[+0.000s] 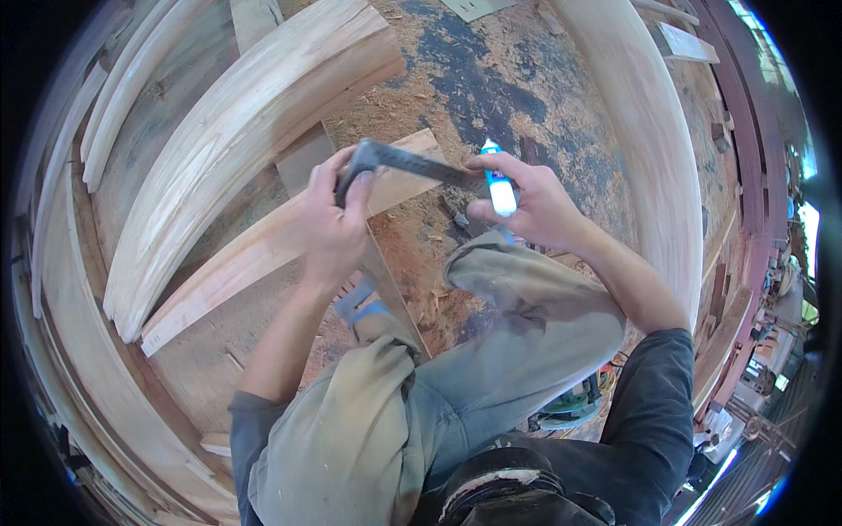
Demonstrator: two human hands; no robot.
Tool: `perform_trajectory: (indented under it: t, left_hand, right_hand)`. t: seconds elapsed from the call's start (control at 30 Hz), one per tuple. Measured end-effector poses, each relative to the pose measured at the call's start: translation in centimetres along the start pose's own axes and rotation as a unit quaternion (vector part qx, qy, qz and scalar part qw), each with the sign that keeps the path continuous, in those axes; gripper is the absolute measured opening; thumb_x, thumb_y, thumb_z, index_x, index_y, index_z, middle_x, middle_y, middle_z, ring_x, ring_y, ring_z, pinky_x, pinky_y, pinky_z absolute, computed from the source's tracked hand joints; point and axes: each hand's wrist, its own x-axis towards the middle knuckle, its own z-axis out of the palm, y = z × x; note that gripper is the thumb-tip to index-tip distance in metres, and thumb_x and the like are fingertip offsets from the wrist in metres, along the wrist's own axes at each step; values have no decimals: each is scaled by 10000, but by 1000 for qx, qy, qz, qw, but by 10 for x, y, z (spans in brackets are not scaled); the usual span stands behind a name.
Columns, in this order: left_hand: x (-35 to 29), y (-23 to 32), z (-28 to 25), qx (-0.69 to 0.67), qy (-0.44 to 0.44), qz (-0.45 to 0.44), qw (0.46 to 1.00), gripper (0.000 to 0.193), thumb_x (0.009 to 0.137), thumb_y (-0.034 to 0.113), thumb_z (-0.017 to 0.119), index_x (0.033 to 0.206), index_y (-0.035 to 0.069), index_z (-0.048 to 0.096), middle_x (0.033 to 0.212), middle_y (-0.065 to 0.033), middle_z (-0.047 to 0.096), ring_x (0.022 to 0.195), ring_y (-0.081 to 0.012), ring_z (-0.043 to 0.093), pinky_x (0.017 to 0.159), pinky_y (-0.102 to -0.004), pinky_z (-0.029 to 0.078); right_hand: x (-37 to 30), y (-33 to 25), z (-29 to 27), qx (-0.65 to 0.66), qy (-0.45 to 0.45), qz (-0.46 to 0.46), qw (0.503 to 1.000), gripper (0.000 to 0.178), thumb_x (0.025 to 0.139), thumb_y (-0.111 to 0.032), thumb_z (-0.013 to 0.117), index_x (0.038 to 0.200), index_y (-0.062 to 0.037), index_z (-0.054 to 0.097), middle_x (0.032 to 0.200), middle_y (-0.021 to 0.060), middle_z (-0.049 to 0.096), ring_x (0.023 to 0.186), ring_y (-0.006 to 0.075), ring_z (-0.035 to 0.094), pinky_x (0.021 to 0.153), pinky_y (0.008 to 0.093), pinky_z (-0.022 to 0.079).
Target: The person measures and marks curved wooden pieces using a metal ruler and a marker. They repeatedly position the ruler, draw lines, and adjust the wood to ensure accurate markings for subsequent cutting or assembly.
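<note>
Your left grip (336, 217) is closed around the thick arm of one dark metal square (412, 163); your right grip (537, 205) is closed on one blue-and-white pen (501, 189), by the blade's far end, though I can't tell if it pinches that too. Both tools are in the air, so the work looks unfinished: neither rests on wood, and any marks are too small to judge. Around you lie three large curved timbers: one slim (237, 250), two thick (232, 114) (645, 131), with more at left, uncountable
</note>
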Motion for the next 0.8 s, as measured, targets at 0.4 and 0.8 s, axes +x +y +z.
perform_trajectory:
  t: [0.4,0.8]
  left_hand:
    - [18,-7,-7,-70,-122,-9,990,401,1135,194,651,1520,82,662,1327,-57,724,1179,-143,658,1041,-315,518]
    - [-37,-137,-73,430,-106,53,895,732,1053,444,617,1653,47,481,1665,-229,496,1546,-444,425,1315,-558,249]
  right_hand:
    - [-25,106,12,52,165,99,980,484,888,-217,927,1283,-78,684,1047,97,784,951,196,733,869,367,577]
    - [-95,280,178,8,320,446,835,498,885,-304,892,1286,-56,729,1129,201,794,1034,364,775,930,482,598]
